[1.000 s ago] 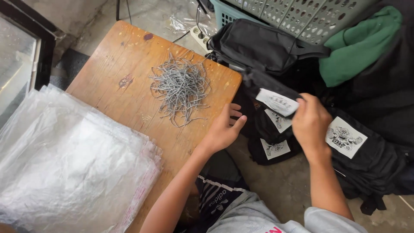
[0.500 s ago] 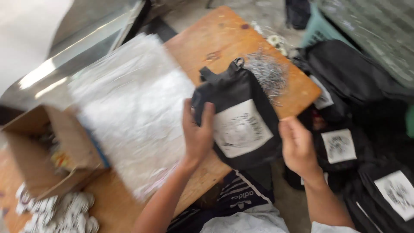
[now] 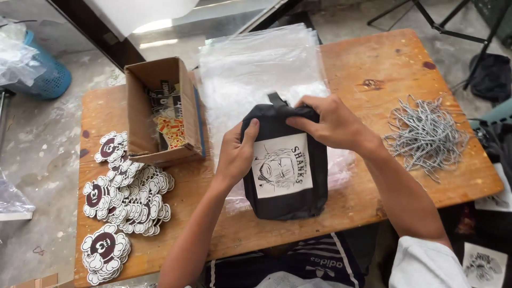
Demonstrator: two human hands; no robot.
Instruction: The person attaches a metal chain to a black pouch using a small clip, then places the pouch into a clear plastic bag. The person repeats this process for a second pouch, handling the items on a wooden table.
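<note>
The top edge of the black pouch is partly hidden under the right hand, whose fingers curl closed over that edge, so only a short black loop shows above them. The left hand clamps the pouch's left side, thumb lying on the front and the other fingers out of sight behind the fabric. The pouch lies on the stack of clear plastic bags near the front of the wooden counter, its long axis running away from the person, loop end pointing to the far edge and its white printed patch facing up. The plastic blurs where the stack ends beneath the pouch. Left of it stands an open cardboard box, its contents hard to make out, with piles of round flower-edged stickers beside it. A heap of grey cords lies well to the right.
</note>
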